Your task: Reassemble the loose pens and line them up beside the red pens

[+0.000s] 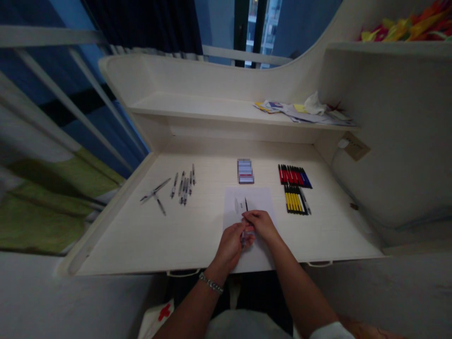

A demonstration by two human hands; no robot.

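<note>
From here, I see the left hand and right hand with fingers clenched around a slim clear plastic pen, its grip partly hidden. A fumble could roll it off the white paper sheet toward the pale wooden desk's front edge, or into the red-and-black pens beyond.

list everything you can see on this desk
white paper sheet: one, white, on the desk, under the hands
small clear object: one, clear, between the hands
striped pack: one, grey-blue and red, behind the sheet
clear pens: several, clear, left of the sheet
loose pens: a few, grey, far left
red and blue pens: a row, back right
yellow pens: a row, yellow and black, right of the sheet
papers and tissue: a heap, white and yellow, on the shelf
metal bracelet: one, silver, left wrist
left hand: over the sheet
right hand: over the sheet
</note>
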